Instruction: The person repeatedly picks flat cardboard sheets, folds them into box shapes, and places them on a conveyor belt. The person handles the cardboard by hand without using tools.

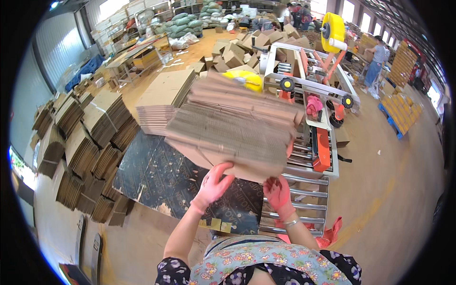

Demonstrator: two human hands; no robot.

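A thick bundle of flattened cardboard boxes (232, 126) is tilted up in front of me, slightly smeared by motion. My left hand (214, 186), in a pink glove, grips its near edge with the thumb on the outer sheet. At the near right corner my right hand (279, 197), also gloved in pink, is closed on the same bundle; some of its fingers are hidden. Below lies a dark, worn board tabletop (161, 166). Another stack of flat cardboard (166, 88) sits at the board's far left end, partly behind the bundle.
Right of the board are a roller conveyor (308, 194) and a carton-sealing machine (316, 78) with a yellow tape roll (334, 32). Bundled flat cartons (90, 147) stand on the left. Made-up boxes (237, 54) are heaped beyond. A person (377, 59) stands at far right.
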